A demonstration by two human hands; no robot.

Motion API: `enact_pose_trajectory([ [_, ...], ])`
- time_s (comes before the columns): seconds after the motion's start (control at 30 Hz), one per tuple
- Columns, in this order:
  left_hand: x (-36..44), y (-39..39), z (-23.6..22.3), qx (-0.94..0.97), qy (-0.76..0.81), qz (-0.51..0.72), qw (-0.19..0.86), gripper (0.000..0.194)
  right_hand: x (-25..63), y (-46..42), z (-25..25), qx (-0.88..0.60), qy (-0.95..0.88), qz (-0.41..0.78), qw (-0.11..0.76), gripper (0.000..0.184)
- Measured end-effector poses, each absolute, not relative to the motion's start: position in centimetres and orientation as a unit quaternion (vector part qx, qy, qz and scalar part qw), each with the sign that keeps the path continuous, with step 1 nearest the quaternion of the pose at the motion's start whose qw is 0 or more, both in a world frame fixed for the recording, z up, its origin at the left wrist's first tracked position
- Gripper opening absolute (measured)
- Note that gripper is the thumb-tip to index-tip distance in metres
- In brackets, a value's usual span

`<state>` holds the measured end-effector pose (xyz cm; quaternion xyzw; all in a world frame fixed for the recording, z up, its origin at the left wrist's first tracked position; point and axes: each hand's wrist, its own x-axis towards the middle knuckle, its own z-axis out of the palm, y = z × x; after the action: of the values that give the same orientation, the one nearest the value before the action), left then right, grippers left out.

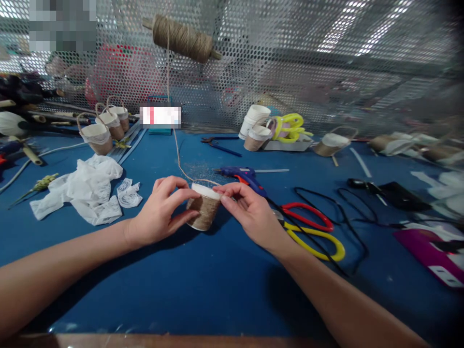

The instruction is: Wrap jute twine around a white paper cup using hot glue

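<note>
A white paper cup (204,212), wound with brown twine over most of its side, is between my hands, slightly tilted over the blue table. My left hand (156,209) grips the cup from the left, thumb on the wrapped side and fingers near the rim. On the other side, my right hand (250,208) pinches the twine (177,147) against the cup just below its white rim. That strand runs down from a twine spool (183,38) hung on the perforated metal screen. Just behind the right hand lies a blue glue gun (239,172).
Scissors with red and yellow handles (315,239) and black cords lie to the right. White lace (87,188) is heaped at left, near finished handled cups (96,139). Pliers (223,145), stacked white cups (253,121) and a purple power strip (427,251) also sit on the table.
</note>
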<state>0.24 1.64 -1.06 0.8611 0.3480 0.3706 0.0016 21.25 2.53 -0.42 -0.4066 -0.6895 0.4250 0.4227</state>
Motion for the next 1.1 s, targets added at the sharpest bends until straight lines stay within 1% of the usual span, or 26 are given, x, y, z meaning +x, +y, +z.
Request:
enact_pose_trajectory([
  [0.27, 0.2, 1.6, -1.1, 0.861, 0.349, 0.371, 0.003, 0.021, 21.4, 2.6, -0.7, -0.401, -0.696, 0.416, 0.426, 0.011],
  [0.33, 0.1, 1.6, -0.9, 0.857, 0.347, 0.380, 0.011, 0.025, 21.4, 2.6, -0.6, -0.404, -0.702, 0.407, 0.422, 0.012],
  [0.4, 0.1, 1.7, -0.6, 0.854, 0.340, 0.392, 0.037, 0.032, 21.3, 2.4, -0.4, -0.401, -0.710, 0.396, 0.421, 0.012],
  [0.47, 0.1, 1.8, -0.2, 0.854, 0.327, 0.399, 0.065, 0.034, 21.1, 2.1, -0.1, -0.400, -0.723, 0.380, 0.416, 0.011],
  [0.6, 0.5, 1.7, 0.8, 0.867, 0.309, 0.385, 0.071, 0.025, 20.7, 1.5, 0.4, -0.403, -0.747, 0.345, 0.402, 0.010],
  [0.77, 1.1, 1.6, 1.7, 0.884, 0.329, 0.324, 0.069, 0.018, 20.2, 1.2, 0.8, -0.390, -0.769, 0.323, 0.391, 0.008],
  [0.87, 1.2, 1.7, 1.9, 0.890, 0.339, 0.286, 0.109, 0.011, 20.0, 1.1, 1.0, -0.385, -0.778, 0.309, 0.388, 0.007],
  [0.93, 1.2, 1.7, 2.0, 0.878, 0.358, 0.279, 0.150, 0.014, 19.9, 0.9, 1.2, -0.386, -0.779, 0.300, 0.392, 0.008],
  [1.1, 1.2, 1.6, 2.3, 0.811, 0.410, 0.291, 0.298, 0.014, 19.6, 0.7, 1.4, -0.390, -0.773, 0.277, 0.416, 0.008],
])
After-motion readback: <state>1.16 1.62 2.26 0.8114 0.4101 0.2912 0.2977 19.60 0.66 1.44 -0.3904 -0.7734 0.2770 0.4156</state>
